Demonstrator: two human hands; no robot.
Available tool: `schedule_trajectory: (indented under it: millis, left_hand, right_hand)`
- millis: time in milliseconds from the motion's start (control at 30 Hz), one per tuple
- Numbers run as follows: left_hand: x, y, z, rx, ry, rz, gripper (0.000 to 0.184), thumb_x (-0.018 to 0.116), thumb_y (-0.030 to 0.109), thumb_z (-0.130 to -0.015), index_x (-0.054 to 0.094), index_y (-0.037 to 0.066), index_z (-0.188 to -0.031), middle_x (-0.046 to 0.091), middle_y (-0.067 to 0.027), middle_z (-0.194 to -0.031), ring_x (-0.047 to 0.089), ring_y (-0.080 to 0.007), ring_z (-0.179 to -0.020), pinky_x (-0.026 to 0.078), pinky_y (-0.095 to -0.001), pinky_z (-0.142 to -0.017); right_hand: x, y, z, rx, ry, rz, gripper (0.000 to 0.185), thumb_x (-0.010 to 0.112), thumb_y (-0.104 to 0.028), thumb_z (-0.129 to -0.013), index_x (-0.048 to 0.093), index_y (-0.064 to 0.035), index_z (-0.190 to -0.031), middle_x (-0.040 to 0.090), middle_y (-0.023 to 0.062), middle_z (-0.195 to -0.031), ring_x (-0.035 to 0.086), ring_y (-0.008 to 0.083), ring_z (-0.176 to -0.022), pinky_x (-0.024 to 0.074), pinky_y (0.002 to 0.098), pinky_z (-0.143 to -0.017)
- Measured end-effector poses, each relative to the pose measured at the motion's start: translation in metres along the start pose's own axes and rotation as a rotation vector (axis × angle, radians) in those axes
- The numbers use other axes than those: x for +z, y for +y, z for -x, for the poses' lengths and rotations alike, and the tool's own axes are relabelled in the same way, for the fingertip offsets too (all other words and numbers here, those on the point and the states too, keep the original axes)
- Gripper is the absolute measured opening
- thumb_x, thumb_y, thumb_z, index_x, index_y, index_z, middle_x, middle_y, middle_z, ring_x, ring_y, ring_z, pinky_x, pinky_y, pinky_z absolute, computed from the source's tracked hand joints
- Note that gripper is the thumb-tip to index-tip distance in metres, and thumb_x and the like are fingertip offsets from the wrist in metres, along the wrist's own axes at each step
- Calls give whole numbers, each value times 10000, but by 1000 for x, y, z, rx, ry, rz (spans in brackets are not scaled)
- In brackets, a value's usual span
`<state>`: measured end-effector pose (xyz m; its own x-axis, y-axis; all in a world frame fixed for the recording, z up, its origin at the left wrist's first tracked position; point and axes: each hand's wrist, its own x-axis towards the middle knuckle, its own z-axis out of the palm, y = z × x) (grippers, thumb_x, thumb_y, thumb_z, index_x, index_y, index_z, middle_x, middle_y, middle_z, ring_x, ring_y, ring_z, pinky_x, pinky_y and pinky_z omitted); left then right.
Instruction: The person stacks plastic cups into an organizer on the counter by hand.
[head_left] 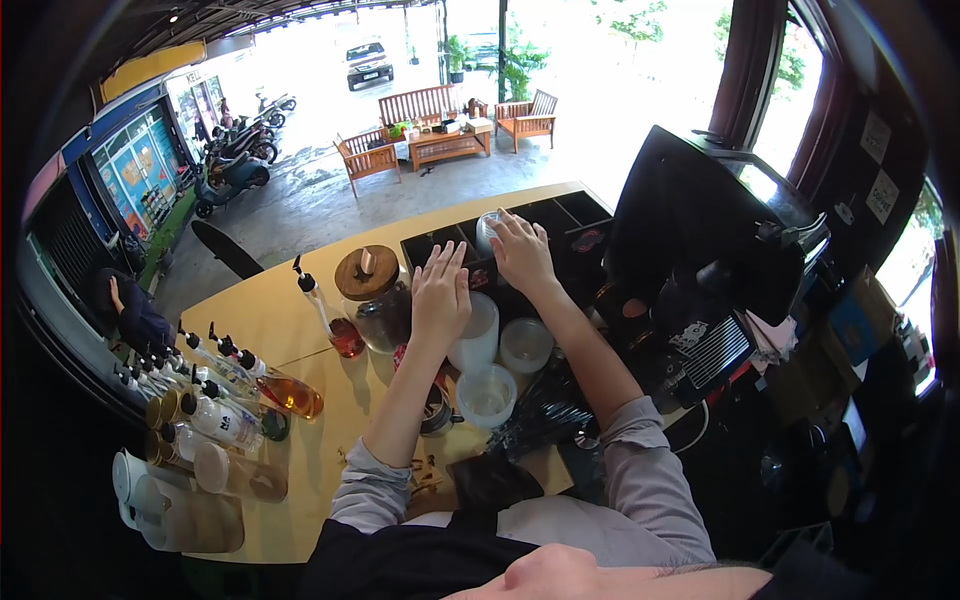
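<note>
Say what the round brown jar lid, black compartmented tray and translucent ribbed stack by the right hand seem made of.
Round brown jar lid: likely wood, satin, from its uneven brown tone.
Black compartmented tray: perhaps plastic, matte, with plain dark walls; uncertain.
Translucent ribbed stack: probably plastic, slightly glossy, with pale ridges.

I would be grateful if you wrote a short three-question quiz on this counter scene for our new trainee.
1. Which hand is nearer the clear cup at the black box?
2. True or false: a wooden lid sits on the jar.
3. What colour shows at the base of the pump bottle beside that jar?
a) green
b) red
c) blue

Key: 1. The right hand; 2. True; 3. b
</note>
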<state>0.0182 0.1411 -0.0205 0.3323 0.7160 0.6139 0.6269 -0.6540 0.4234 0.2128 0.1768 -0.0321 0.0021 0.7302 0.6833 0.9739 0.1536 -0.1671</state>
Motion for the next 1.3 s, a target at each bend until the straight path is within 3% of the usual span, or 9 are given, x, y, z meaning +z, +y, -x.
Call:
schedule_trajectory:
  millis: [300,400,467,600,767,867,900,1100,1300]
  left_hand:
    - [-12,8,26,67,19,96,449,367,277,-1054,508,78,-1432,534,-173,-1432,414,-346,-1405,288,-513,-1160]
    - [-18,10,43,127,39,210,446,357,275,-1061,515,56,-1417,564,-195,-1389,449,-365,-1376,312,-501,-1147]
    - [-22,14,57,134,45,231,445,354,274,-1064,520,48,-1409,576,-204,-1369,465,-374,-1362,324,-495,-1140]
    - [-40,29,87,122,51,282,438,359,266,-1064,529,43,-1400,577,-205,-1366,476,-384,-1351,349,-494,-1124]
    - [-45,37,129,125,39,307,439,358,250,-1064,525,19,-1397,574,-212,-1367,481,-396,-1342,358,-484,-1120]
    - [-39,40,156,59,28,380,452,338,245,-1067,516,-3,-1401,569,-218,-1372,491,-397,-1332,354,-463,-1128]
    - [-36,43,166,43,36,441,458,326,239,-1068,504,-6,-1412,553,-222,-1390,487,-393,-1337,350,-452,-1132]
    - [-22,45,195,13,54,482,475,292,207,-1068,435,-13,-1464,451,-239,-1487,433,-387,-1386,327,-429,-1150]
    - [-22,47,205,-37,75,445,489,292,193,-1067,367,-15,-1503,386,-245,-1536,384,-400,-1419,303,-424,-1166]
  right_hand:
    - [-25,-13,0,63,-170,-25,500,560,-275,-962,469,-206,-1448,411,108,-1548,367,298,-1441,242,590,-1157]
    - [-40,-31,23,19,25,-16,618,583,-276,-924,397,-184,-1506,329,148,-1589,306,331,-1471,195,580,-1182]
    - [-51,-46,45,-27,141,-310,687,598,-258,-882,369,-139,-1518,288,185,-1598,281,367,-1476,188,570,-1186]
    - [-86,-76,99,-50,116,-528,631,620,-215,-881,422,-53,-1458,329,219,-1569,321,387,-1452,268,478,-1178]
    - [-99,-89,163,41,71,-685,657,683,-110,-818,452,-42,-1429,404,195,-1521,403,356,-1398,328,444,-1148]
    - [-96,-93,193,105,37,-750,695,723,-126,-780,464,-42,-1420,419,192,-1506,409,349,-1395,338,442,-1141]
    - [-86,-90,203,101,28,-769,810,787,-172,-745,423,-38,-1456,421,191,-1499,416,340,-1390,345,430,-1139]
    - [-57,-101,239,277,-86,-822,1088,893,-252,-679,266,-26,-1538,402,191,-1503,438,311,-1371,357,398,-1137]
    - [-57,-108,237,371,-104,-852,1093,912,-253,-656,279,11,-1506,431,192,-1464,460,282,-1349,380,383,-1119]
